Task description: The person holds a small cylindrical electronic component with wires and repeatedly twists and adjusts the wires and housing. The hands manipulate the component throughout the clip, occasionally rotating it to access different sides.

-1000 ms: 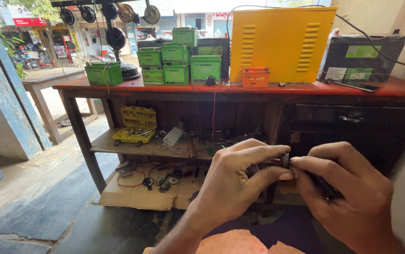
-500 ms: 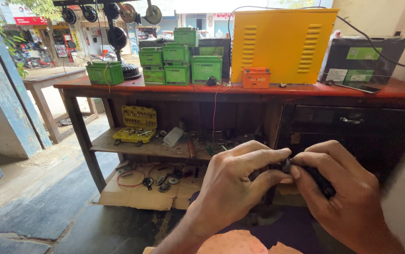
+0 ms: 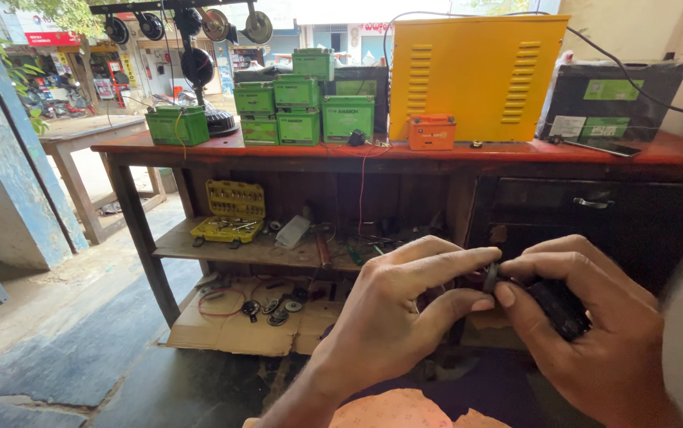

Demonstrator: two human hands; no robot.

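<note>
We find the left hand [image 3: 393, 317] pinching a small dark ring [image 3: 490, 277] against the black part [image 3: 559, 307] clasped in the right hand [image 3: 595, 333], below the workbench [image 3: 317, 149]. Both appear light, rigid; the ring best held by its rim.

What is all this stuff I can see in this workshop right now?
Small part: one, dark, pinched between both hands' fingertips.
Black object: one, in the right hand's palm.
Workbench: one, red-brown top, dark frame, across the middle.
Yellow metal box: one, vented, on the bench top.
Green boxes: about eight, stacked on the bench top, one apart at the left.
Orange box: one, small, before the yellow one.
Black case: one, bench top right.
Yellow tool case: one, open, on the lower shelf.
Cardboard: one sheet, on the floor, small parts on it.
Left hand: one, lower centre.
Right hand: one, lower right.
</note>
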